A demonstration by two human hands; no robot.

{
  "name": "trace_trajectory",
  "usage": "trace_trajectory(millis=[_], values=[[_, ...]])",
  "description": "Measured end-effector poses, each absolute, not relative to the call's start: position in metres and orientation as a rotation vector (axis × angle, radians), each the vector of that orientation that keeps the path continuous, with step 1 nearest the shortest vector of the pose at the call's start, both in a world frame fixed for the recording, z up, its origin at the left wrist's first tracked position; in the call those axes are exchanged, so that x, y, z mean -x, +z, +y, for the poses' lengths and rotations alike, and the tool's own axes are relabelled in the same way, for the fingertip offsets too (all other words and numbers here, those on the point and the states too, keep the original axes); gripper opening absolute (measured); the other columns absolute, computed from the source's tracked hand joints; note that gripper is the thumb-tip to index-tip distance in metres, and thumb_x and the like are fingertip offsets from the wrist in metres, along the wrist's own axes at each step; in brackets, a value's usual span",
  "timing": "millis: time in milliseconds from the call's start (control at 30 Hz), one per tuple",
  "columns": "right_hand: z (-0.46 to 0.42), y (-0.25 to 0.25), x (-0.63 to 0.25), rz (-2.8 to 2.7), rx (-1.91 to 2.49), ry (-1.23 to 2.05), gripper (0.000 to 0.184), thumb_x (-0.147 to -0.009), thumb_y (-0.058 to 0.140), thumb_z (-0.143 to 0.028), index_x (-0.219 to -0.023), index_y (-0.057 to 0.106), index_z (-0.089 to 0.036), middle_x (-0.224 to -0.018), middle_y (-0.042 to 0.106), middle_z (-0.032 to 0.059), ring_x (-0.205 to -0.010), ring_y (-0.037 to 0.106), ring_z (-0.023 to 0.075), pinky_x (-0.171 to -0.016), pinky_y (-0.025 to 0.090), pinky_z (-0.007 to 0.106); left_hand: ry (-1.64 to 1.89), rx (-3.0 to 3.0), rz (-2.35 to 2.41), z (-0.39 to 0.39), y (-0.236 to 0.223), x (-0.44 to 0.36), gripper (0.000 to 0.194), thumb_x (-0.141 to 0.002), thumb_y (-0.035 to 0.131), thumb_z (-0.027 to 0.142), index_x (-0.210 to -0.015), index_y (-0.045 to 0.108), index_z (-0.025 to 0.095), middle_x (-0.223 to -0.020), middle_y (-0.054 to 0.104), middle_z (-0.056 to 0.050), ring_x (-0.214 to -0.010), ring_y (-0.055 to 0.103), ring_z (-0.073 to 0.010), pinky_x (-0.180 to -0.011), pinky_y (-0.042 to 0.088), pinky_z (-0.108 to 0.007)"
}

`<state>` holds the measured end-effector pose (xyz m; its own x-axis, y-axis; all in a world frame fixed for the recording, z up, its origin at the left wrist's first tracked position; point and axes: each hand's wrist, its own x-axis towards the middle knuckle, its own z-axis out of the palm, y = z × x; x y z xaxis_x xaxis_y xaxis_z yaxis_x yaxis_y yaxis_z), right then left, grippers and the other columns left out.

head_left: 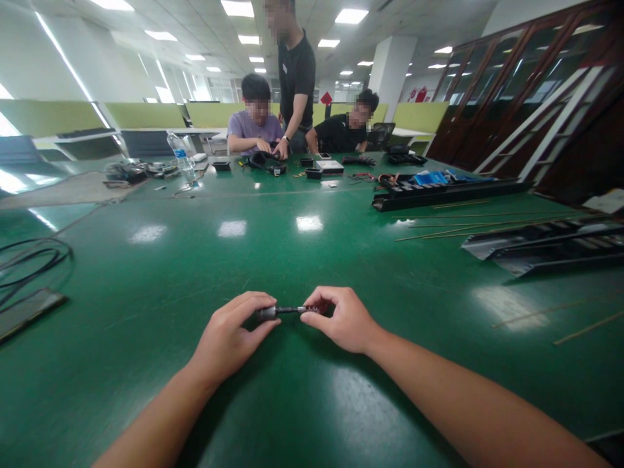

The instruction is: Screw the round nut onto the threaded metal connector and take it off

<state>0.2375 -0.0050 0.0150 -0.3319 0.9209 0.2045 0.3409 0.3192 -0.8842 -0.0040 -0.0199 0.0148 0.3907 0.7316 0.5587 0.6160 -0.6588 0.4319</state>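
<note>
A slim dark rod tool (289, 310) lies level between my two hands, just over the green table (273, 253) or touching it; I cannot tell which. At its left end sits a thick grey cylinder (268, 313), pinched between the thumb and fingers of my left hand (233, 335). My right hand (345, 320) grips the other end, where a ridged dark part with a reddish tint shows between thumb and fingers. Fingers cover both ends in part, so the tool's exact kind stays unclear.
Black metal channels (560, 250) and thin rods (463, 229) lie at the right. A long black tray (439, 194) stands behind them. Coiled cable (34, 260) and a flat panel (32, 312) are left. Across the table, several people work near a water bottle (180, 155).
</note>
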Motion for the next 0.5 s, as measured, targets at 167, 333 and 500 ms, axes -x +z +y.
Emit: trace_trajectory(millis=[167,333,500], values=[[-0.005,0.015,-0.237,-1.835,1.123,0.983,0.008,-0.077,0.072,-0.024,-0.079,0.072,-0.016,-0.068,0.067,0.0007,-0.062,0.058,0.0133,-0.06,0.045,0.025,1.087,-2.489,1.256,-0.019,0.015,0.004,0.024,-0.085,0.071,0.026,-0.108,0.065,0.021,-0.102,0.07,-0.003,-0.093,0.066,-0.0163,-0.086,0.054,-0.029],[-0.003,0.014,-0.24,-1.759,1.072,1.018,0.011,-0.076,0.074,-0.026,-0.079,0.071,-0.016,-0.069,0.067,0.0016,-0.063,0.059,0.0144,-0.062,0.047,0.026,1.192,-2.555,1.347,-0.013,0.019,0.01,0.027,-0.084,0.073,0.031,-0.11,0.068,0.023,-0.103,0.071,-0.004,-0.099,0.064,-0.0213,-0.095,0.051,-0.038],[0.001,0.01,-0.241,-1.659,1.018,1.182,0.019,-0.081,0.069,-0.034,-0.076,0.068,-0.015,-0.068,0.067,0.0029,-0.061,0.06,0.0142,-0.061,0.048,0.026,1.243,-2.17,1.647,-0.007,0.032,0.029,0.038,-0.09,0.062,0.043,-0.12,0.065,0.02,-0.106,0.073,-0.006,-0.091,0.07,-0.0211,-0.08,0.057,-0.032]])
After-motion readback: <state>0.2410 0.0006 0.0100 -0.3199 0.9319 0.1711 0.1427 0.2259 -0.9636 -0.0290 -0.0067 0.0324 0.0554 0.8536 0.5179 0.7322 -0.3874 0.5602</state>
